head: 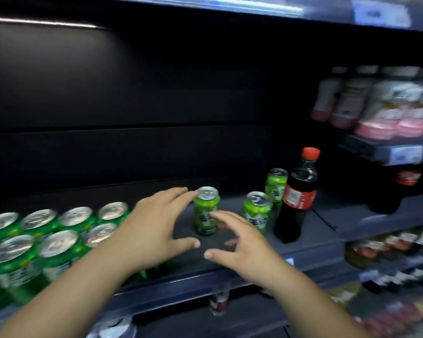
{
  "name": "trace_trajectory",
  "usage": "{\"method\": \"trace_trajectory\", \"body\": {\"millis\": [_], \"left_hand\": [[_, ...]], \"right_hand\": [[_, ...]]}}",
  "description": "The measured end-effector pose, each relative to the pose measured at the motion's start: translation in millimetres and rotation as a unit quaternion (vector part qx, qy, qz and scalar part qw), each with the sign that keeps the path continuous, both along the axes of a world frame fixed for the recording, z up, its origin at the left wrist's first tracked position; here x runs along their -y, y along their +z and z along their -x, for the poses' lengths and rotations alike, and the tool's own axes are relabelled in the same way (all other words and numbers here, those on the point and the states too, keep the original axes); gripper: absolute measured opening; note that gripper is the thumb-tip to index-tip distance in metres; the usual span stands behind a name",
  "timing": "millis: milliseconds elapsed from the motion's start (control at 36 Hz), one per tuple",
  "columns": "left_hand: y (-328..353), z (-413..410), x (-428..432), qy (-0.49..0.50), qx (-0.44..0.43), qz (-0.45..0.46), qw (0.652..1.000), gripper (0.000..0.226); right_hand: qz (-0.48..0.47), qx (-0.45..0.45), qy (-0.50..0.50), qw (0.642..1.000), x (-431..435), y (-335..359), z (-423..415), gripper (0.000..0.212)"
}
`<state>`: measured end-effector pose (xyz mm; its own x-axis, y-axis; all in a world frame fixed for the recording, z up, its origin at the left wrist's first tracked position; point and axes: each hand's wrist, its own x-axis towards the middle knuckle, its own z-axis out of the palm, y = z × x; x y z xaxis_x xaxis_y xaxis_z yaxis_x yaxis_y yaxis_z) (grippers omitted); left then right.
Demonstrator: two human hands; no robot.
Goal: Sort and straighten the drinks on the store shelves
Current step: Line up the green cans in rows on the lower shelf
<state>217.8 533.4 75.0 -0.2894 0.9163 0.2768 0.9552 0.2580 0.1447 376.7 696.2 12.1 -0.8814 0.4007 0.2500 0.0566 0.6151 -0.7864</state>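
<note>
Rightward, cola bottle (297, 196) just beside rear can (276, 185).

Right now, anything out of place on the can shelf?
Yes. A cola bottle stands on the can shelf, the only bottle there. Three light-green cans stand scattered beside it, not lined up like the dark-green cans packed at left.

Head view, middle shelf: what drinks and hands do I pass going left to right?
Dark green cans → left hand → first light green can → second light green can → third light green can → cola bottle.
</note>
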Motion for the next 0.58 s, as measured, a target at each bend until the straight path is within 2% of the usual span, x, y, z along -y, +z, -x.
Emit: {"method": "trace_trajectory", "body": {"millis": [111,194,250,333,444,583], "left_hand": [[-19,-40,-49,-0.052,0.041,-0.058,0.996,0.082],[-33,-71,-87,-0.067,0.115,-0.08,0.988,0.075],[-39,-90,-114,-0.065,0.17,-0.105,0.978,0.072],[-41,-111,-151,-0.05,0.228,-0.147,0.961,0.071],[-32,-127,-191,-0.011,0.295,-0.217,0.93,0.078],[-38,-139,-216,0.023,0.354,-0.225,0.908,0.092]], "right_hand": [[0.033,-0.045,-0.083,0.995,-34,-3,-50,0.048],[0.06,-0.094,-0.147,0.983,-62,-6,-79,0.029],[0.082,-0.122,-0.184,0.972,-81,-10,-92,0.025],[0.095,-0.131,-0.208,0.964,-108,-12,-104,0.029],[0.095,-0.094,-0.185,0.974,-137,-13,-106,0.048],[0.144,-0.081,-0.132,0.977,-159,-23,-93,0.061]]}}
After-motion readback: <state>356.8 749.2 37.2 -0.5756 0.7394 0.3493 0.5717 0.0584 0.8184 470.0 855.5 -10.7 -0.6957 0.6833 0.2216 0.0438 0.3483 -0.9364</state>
